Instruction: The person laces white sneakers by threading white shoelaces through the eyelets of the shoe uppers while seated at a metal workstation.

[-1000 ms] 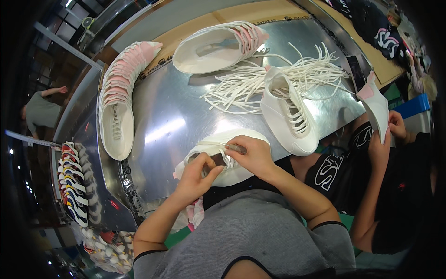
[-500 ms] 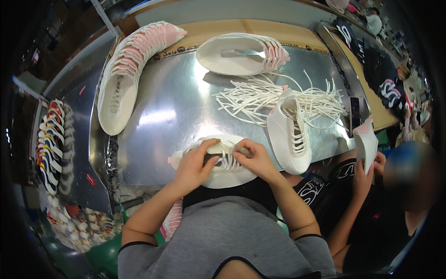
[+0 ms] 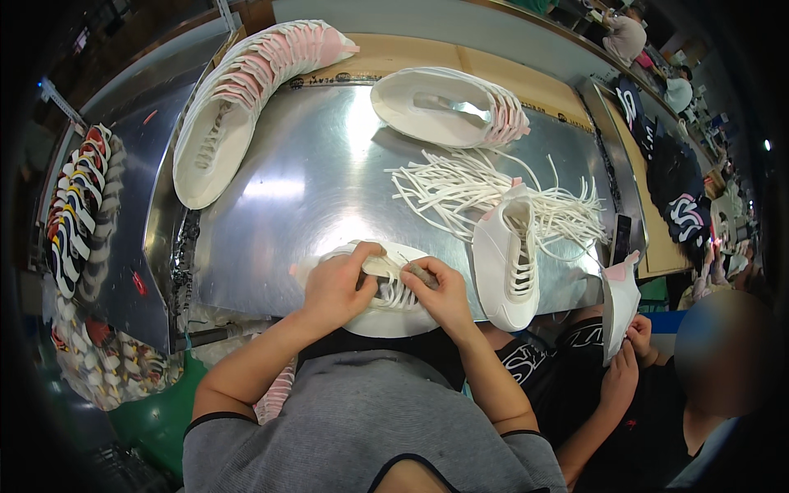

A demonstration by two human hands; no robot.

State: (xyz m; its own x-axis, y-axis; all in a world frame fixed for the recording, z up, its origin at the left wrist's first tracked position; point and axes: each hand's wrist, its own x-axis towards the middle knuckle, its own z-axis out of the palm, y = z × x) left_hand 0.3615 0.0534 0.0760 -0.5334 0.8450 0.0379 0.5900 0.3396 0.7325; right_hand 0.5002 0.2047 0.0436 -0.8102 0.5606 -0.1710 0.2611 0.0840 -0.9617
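A white shoe upper (image 3: 394,323) lies on its side at the near table edge, with white lace running through part of its eyelets. My left hand (image 3: 339,287) is closed on the upper near its opening, thumb and fingers pinching its edge. Between the fingers of my right hand (image 3: 446,297) is a short tool with a grey handle (image 3: 422,275), its thin tip at the eyelet row. The exact point where tip and lace meet is too small to make out. To the right stands a laced white shoe upper (image 3: 503,279) with a pink heel tab.
Behind it spreads a pile of loose white laces (image 3: 436,193). Nested uppers (image 3: 215,156) curve along the left; another nested stack (image 3: 403,107) lies at the back. A phone (image 3: 622,238) rests by the right rim. At right, a co-worker's hands (image 3: 629,353) hold another upper (image 3: 620,308).
The whole view has shifted slightly. My right hand and tool have moved a little at the eyelets, while my left hand keeps its grip. The co-worker's upper is held lower.
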